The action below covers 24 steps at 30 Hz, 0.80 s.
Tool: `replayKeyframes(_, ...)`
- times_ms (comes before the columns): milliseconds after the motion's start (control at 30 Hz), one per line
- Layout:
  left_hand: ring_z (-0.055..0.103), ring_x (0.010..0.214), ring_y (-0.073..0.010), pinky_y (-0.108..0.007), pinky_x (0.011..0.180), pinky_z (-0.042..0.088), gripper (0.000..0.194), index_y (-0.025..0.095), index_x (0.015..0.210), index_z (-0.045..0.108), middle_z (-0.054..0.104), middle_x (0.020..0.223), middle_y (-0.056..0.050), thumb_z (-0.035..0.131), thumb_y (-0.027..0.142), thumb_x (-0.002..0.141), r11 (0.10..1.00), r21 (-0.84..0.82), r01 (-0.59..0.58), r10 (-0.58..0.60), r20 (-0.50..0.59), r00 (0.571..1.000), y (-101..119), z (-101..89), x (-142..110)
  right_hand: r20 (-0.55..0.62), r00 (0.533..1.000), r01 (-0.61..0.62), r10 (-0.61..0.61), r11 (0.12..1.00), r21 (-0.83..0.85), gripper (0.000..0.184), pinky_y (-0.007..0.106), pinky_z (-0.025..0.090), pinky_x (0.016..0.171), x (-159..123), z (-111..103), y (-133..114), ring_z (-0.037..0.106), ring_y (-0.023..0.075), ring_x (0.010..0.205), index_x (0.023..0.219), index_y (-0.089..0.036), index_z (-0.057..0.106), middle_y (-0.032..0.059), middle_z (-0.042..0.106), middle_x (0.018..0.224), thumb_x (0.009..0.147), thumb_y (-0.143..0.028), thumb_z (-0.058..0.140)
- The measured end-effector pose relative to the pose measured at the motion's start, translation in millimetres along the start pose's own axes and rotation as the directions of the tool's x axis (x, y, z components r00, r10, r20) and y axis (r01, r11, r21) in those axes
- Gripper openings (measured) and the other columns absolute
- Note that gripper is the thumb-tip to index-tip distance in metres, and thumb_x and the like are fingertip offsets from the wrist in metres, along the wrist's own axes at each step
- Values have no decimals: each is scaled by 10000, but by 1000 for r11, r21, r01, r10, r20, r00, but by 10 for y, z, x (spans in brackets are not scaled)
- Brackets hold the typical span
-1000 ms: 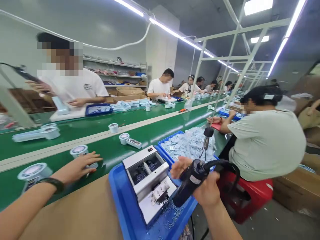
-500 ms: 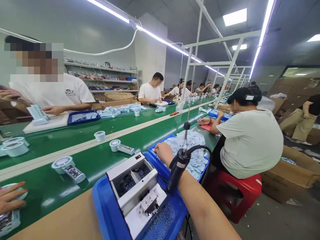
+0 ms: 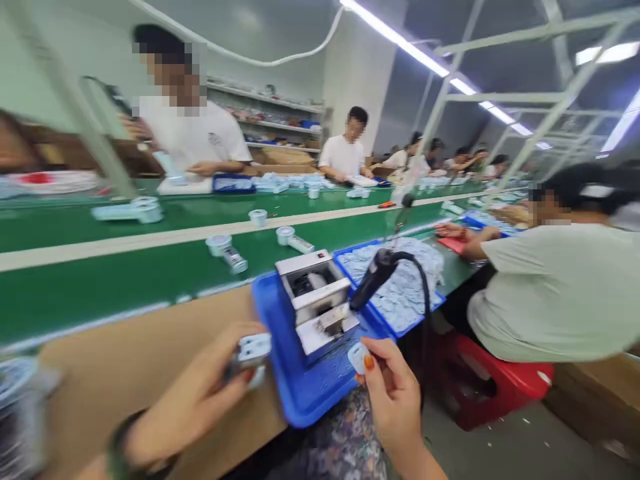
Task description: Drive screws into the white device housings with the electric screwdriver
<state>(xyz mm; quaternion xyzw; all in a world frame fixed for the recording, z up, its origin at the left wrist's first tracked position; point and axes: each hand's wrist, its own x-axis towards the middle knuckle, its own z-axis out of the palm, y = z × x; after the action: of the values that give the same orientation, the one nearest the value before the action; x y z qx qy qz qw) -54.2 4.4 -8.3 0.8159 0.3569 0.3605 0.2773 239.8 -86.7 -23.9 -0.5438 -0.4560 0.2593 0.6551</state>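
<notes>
My left hand [image 3: 200, 393] is closed around a small grey-and-white device [image 3: 253, 351], held over the tan bench top [image 3: 130, 360]. My right hand [image 3: 393, 393] pinches a small pale blue-white part [image 3: 358, 357] between thumb and fingers, just in front of the blue tray [image 3: 295, 393]. On that tray stands a white box-shaped machine [image 3: 317, 300]. A black electric screwdriver [image 3: 373, 283] hangs on its cable beside the machine, with neither hand on it. The picture is smeared by motion.
A second blue tray [image 3: 357, 255] of small pale parts lies to the right of the machine. White round units [image 3: 220, 245] ride the green conveyor belt [image 3: 125, 280]. A seated person [image 3: 555, 280] on a red stool [image 3: 495, 387] is close on my right; other workers sit across the belt.
My left hand has come back from the belt holding the small device. My right hand has left the parts tray with a small part, and the screwdriver now hangs free.
</notes>
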Motion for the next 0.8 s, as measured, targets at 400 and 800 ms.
replayKeyframes(400,548,734,-170,-292,689,506,662,183,1098,596,612,889,-11,445,821,1005,964,-265,-3,10,28,1000,211,320,-37,590,807,99,3,985,-140,235,294,480,647,257,789,-610,614,140,717,1047,-245,856,30,667,888,940,-230,648)
replayKeyframes(800,696,1244,-293,-415,1084,586,577,261,1519,591,707,1377,-142,452,631,1099,977,-211,39,-61,-98,993,400,533,-154,287,940,-188,184,982,-13,171,306,527,696,-39,873,-392,625,165,761,850,-217,766,35,674,874,847,-385,738)
